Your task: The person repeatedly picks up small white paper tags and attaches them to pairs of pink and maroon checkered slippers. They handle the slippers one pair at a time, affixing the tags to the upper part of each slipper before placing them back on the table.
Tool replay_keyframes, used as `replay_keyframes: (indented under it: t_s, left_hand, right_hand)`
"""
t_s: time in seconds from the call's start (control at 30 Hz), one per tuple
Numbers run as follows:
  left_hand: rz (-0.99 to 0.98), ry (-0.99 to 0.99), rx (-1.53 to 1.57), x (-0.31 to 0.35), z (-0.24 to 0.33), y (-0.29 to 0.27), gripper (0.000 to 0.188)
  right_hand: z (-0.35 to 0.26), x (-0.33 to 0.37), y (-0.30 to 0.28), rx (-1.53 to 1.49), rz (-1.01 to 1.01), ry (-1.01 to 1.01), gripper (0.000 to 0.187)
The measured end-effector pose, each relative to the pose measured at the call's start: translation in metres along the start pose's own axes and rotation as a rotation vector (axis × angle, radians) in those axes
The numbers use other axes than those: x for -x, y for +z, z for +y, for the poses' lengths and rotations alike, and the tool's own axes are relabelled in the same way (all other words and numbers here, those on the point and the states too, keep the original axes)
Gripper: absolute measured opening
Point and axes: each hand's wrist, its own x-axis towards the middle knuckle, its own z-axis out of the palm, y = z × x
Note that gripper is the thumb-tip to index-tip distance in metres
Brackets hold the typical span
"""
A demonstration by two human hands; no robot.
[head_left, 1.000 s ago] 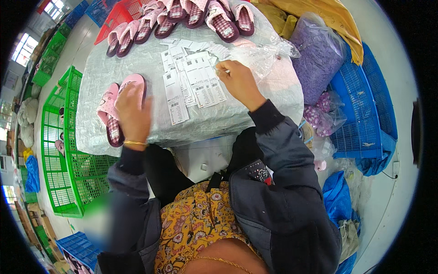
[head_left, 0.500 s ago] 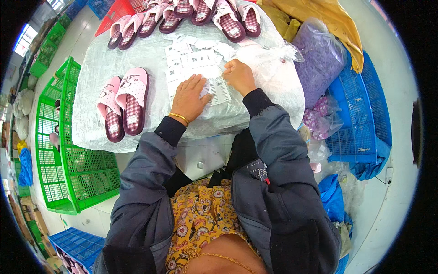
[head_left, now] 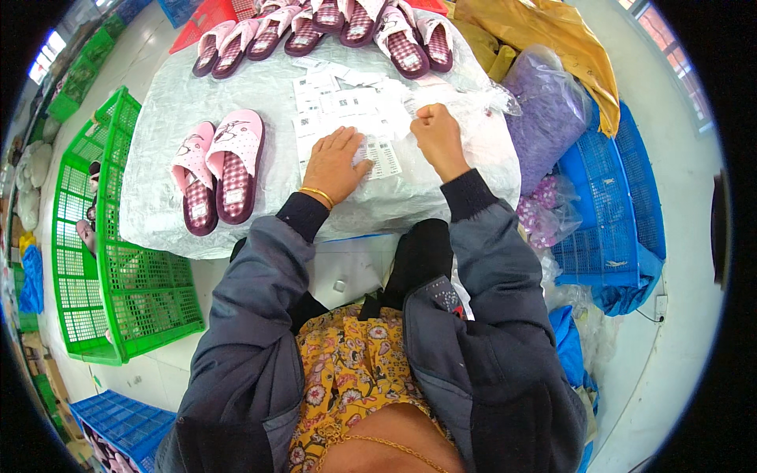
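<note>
My left hand (head_left: 337, 167) lies flat, fingers stretched out, on several white printed label sheets (head_left: 353, 102) spread over the table. To its right, my right hand (head_left: 440, 140) is closed in a pinch above a clear plastic bag (head_left: 477, 130). What its fingertips hold, if anything, is too small to make out. Left of my hands stands a pair of pink slippers (head_left: 236, 143) with checked maroon insoles, each bearing a small white label. Several more slippers (head_left: 301, 35) of the same kind line the table's far edge.
A grey-white plastic sheet covers the table (head_left: 146, 181). Green crates (head_left: 150, 292) stand at the left and a blue crate (head_left: 126, 422) at the lower left. On the right are a bag of purple material (head_left: 544, 102), blue crates (head_left: 603, 205) and a yellow cloth (head_left: 544, 27).
My right hand has moved to the right, away from the label sheets and my left hand, still pinched. The left hand stays flat on the sheets. The whole view has shifted slightly.
</note>
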Motion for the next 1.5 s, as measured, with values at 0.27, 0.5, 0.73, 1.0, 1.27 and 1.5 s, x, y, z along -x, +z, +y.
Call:
replay_keyframes:
  t_s: [0.27, 0.5, 0.73, 1.0, 1.27, 1.5]
  left_hand:
    - [0.241, 0.042, 0.126, -0.001, 0.017, -0.022, 0.051]
    - [0.013, -0.520, 1.570, 0.013, 0.072, -0.035, 0.019]
    - [0.034, -0.563, 1.521, -0.024, 0.055, -0.027, 0.012]
    - [-0.173, -0.426, 1.544, -0.122, 0.060, 0.007, 0.013]
    - [-0.486, -0.371, 1.725, -0.144, 0.095, 0.057, 0.025]
    - [-0.411, -0.403, 1.549, -0.141, 0.093, 0.095, 0.017]
  right_hand:
    - [-0.029, 0.080, -0.051, -0.799, -0.124, 0.278, 0.022]
    - [-0.028, 0.125, -0.038, -0.792, -0.209, 0.290, 0.019]
    - [0.010, 0.100, -0.061, 0.028, 0.240, -0.257, 0.028]
    - [0.026, 0.054, -0.051, 0.651, 0.174, -0.693, 0.016]
    - [0.036, 0.066, -0.057, 0.494, 0.240, -0.817, 0.014]
    - [-0.032, 0.146, -0.066, 0.088, -0.040, -0.985, 0.026]
